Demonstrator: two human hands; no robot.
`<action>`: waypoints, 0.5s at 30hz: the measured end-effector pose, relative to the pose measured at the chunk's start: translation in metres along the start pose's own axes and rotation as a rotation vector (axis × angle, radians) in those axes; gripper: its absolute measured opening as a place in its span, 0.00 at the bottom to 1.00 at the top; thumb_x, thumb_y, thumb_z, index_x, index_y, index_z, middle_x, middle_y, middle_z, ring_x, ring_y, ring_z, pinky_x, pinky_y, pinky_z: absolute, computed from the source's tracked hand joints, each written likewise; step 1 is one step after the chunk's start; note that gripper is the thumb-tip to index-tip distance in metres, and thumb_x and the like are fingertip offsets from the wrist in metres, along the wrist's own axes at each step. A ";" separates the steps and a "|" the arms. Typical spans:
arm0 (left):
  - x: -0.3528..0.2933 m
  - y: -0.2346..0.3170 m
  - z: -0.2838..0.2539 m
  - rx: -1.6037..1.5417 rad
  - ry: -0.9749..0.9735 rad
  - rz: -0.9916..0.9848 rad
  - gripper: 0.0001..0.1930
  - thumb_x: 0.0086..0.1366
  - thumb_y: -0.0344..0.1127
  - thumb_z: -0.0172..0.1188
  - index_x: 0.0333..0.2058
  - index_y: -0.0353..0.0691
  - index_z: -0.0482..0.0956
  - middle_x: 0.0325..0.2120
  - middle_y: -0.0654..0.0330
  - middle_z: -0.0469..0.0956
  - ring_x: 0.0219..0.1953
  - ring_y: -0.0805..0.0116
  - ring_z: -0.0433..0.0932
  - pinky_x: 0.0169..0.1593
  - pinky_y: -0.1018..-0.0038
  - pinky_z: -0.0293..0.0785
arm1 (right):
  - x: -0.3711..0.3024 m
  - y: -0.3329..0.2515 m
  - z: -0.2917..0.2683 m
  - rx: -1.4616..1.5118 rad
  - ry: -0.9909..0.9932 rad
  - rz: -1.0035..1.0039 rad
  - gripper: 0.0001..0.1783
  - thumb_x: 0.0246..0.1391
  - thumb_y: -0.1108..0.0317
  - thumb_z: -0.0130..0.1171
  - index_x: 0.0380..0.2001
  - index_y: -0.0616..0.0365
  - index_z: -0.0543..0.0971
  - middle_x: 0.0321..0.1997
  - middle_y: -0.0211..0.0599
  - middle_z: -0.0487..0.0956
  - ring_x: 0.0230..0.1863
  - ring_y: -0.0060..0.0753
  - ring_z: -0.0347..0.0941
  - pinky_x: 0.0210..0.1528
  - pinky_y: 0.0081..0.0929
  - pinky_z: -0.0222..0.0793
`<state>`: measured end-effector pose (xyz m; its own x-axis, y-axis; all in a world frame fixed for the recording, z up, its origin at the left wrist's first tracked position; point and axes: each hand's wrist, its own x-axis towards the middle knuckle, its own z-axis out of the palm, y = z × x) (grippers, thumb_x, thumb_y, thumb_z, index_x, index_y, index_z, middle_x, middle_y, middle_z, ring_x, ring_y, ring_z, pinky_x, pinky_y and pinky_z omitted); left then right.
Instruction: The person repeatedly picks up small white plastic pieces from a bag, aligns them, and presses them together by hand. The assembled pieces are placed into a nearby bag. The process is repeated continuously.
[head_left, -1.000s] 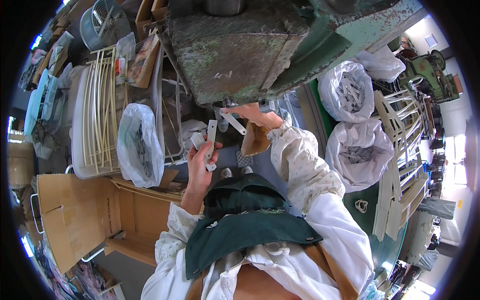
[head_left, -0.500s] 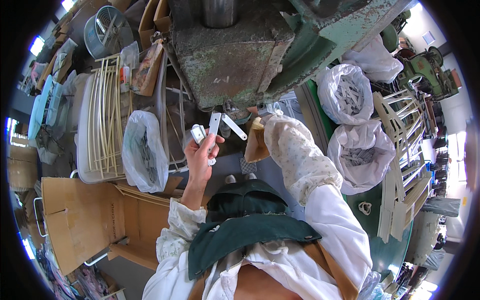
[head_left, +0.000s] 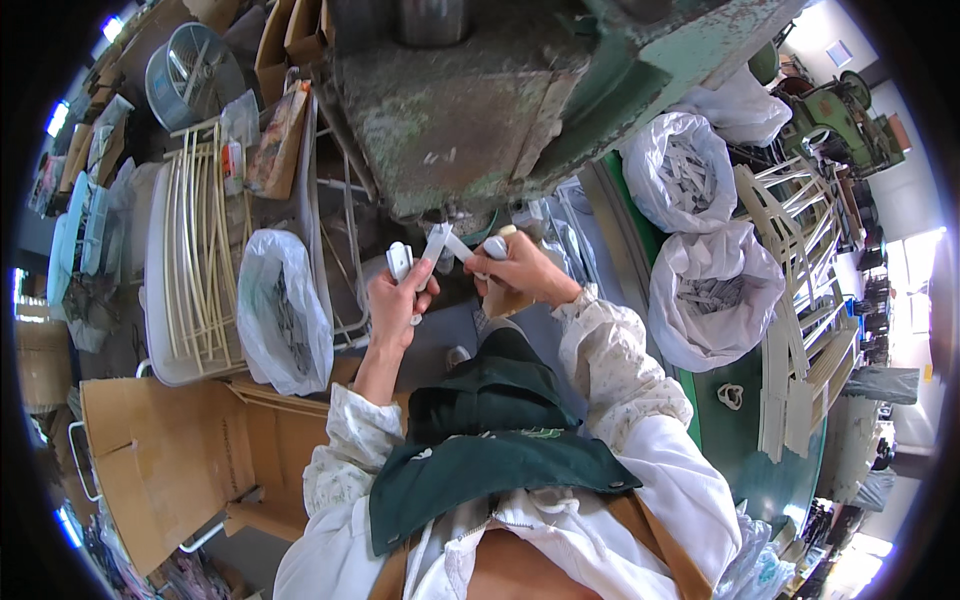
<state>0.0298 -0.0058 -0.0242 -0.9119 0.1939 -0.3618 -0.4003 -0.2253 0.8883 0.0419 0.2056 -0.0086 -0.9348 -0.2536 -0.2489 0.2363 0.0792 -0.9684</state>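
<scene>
Both hands are raised close together just under the worn green and grey machine point(head_left: 470, 110) that fills the top of the view. The left hand point(head_left: 395, 300) has its grip closed around a small bundle of flat white strips point(head_left: 402, 262), whose rounded ends stick up above the fingers. The right hand point(head_left: 520, 268) pinches one more white strip point(head_left: 462, 248) between thumb and fingertips, a narrow grip, with the piece slanting toward the left hand so that its far end nearly meets the bundle; whether the two touch I cannot tell. The strips therefore sit between the two hands, right below the machine's lower edge. Behind the right hand a tan block point(head_left: 505, 300) shows partly. To the person's left, a clear plastic bag point(head_left: 283, 312) holding small pieces stands just beside a white tray point(head_left: 160, 300) stacked with long pale rods point(head_left: 200, 240). An open cardboard box point(head_left: 150, 460) lies lower left, near the left elbow. To the right, two large white bags point(head_left: 715, 295) filled with many similar white pieces stand one above the other beside a green surface, and a rack of pale slats point(head_left: 800, 340) leans just beyond them. A round fan point(head_left: 195, 70) sits at the upper left.
</scene>
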 end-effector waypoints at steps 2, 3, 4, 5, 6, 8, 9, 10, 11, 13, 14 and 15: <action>0.002 0.002 0.001 -0.030 0.016 0.022 0.09 0.60 0.34 0.62 0.27 0.35 0.76 0.16 0.60 0.75 0.12 0.80 0.65 0.15 0.84 0.54 | 0.000 -0.012 0.000 -0.046 -0.017 -0.019 0.12 0.57 0.64 0.58 0.25 0.62 0.79 0.17 0.27 0.76 0.16 0.11 0.62 0.18 0.15 0.54; 0.000 0.001 0.002 -0.047 0.026 0.024 0.08 0.60 0.33 0.62 0.28 0.35 0.76 0.16 0.61 0.74 0.12 0.80 0.65 0.15 0.84 0.54 | -0.002 -0.014 0.000 -0.067 -0.027 -0.020 0.12 0.57 0.64 0.58 0.25 0.62 0.79 0.16 0.27 0.76 0.15 0.11 0.61 0.17 0.15 0.53; -0.001 0.003 0.004 -0.045 0.031 0.020 0.08 0.60 0.33 0.62 0.28 0.35 0.76 0.16 0.61 0.74 0.12 0.80 0.65 0.15 0.84 0.54 | -0.003 -0.013 0.000 -0.050 -0.019 -0.002 0.12 0.57 0.64 0.58 0.25 0.62 0.79 0.16 0.27 0.75 0.15 0.11 0.60 0.17 0.15 0.52; -0.002 0.006 0.007 -0.044 0.037 0.016 0.07 0.59 0.32 0.63 0.28 0.35 0.76 0.16 0.61 0.74 0.11 0.80 0.65 0.15 0.84 0.55 | -0.002 -0.012 -0.001 -0.032 -0.013 0.016 0.12 0.57 0.64 0.58 0.25 0.62 0.79 0.16 0.27 0.75 0.14 0.11 0.60 0.16 0.15 0.51; -0.002 0.011 0.009 -0.045 0.046 0.020 0.07 0.59 0.32 0.63 0.28 0.35 0.76 0.16 0.61 0.74 0.11 0.80 0.65 0.15 0.83 0.55 | 0.000 -0.012 -0.002 -0.019 -0.010 0.028 0.12 0.57 0.64 0.58 0.25 0.62 0.79 0.15 0.27 0.75 0.14 0.10 0.59 0.16 0.15 0.51; -0.004 0.006 0.008 -0.061 0.049 0.020 0.07 0.59 0.32 0.63 0.28 0.35 0.76 0.16 0.61 0.74 0.11 0.80 0.64 0.15 0.83 0.55 | -0.003 -0.013 0.000 -0.040 -0.008 0.019 0.13 0.56 0.63 0.58 0.25 0.62 0.80 0.15 0.25 0.75 0.14 0.10 0.60 0.16 0.15 0.51; -0.004 0.004 0.007 -0.070 0.048 0.021 0.07 0.59 0.32 0.63 0.28 0.35 0.76 0.16 0.61 0.74 0.11 0.80 0.64 0.15 0.83 0.55 | -0.004 -0.013 0.000 -0.053 -0.004 0.014 0.13 0.56 0.63 0.59 0.26 0.62 0.81 0.16 0.24 0.75 0.14 0.11 0.60 0.16 0.15 0.52; -0.003 0.004 0.006 -0.070 0.048 0.022 0.07 0.59 0.32 0.63 0.28 0.35 0.76 0.16 0.61 0.74 0.11 0.80 0.64 0.15 0.83 0.55 | -0.003 -0.013 -0.001 -0.044 -0.011 0.021 0.13 0.56 0.63 0.59 0.26 0.62 0.81 0.16 0.24 0.75 0.14 0.11 0.60 0.16 0.15 0.51; -0.002 0.004 0.005 -0.069 0.049 0.023 0.07 0.59 0.32 0.63 0.28 0.35 0.76 0.16 0.61 0.74 0.11 0.80 0.64 0.15 0.83 0.55 | -0.002 -0.014 -0.001 -0.034 -0.018 0.028 0.13 0.56 0.63 0.59 0.26 0.62 0.81 0.16 0.24 0.75 0.14 0.10 0.60 0.15 0.15 0.51; -0.003 0.002 0.004 -0.075 0.048 0.024 0.07 0.60 0.32 0.62 0.28 0.35 0.76 0.16 0.61 0.74 0.11 0.80 0.64 0.15 0.84 0.54 | -0.002 -0.012 0.000 -0.008 -0.024 0.054 0.13 0.56 0.63 0.59 0.26 0.62 0.81 0.16 0.25 0.75 0.14 0.11 0.60 0.15 0.15 0.50; -0.003 0.002 0.005 -0.082 0.041 0.032 0.07 0.60 0.32 0.62 0.28 0.35 0.77 0.16 0.61 0.74 0.12 0.80 0.64 0.15 0.84 0.54 | -0.001 -0.012 -0.001 0.005 -0.018 0.065 0.13 0.56 0.63 0.59 0.26 0.62 0.81 0.16 0.25 0.75 0.14 0.11 0.60 0.15 0.15 0.50; -0.002 0.004 0.006 -0.088 0.030 0.043 0.07 0.60 0.32 0.62 0.28 0.35 0.77 0.16 0.61 0.74 0.12 0.80 0.64 0.15 0.84 0.54 | -0.001 -0.013 -0.001 0.017 -0.010 0.073 0.13 0.56 0.63 0.59 0.26 0.62 0.81 0.16 0.25 0.75 0.14 0.11 0.60 0.15 0.15 0.50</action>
<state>0.0307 -0.0013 -0.0181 -0.9303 0.1536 -0.3330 -0.3655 -0.3161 0.8755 0.0396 0.2058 0.0040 -0.9123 -0.2571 -0.3187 0.3081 0.0819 -0.9478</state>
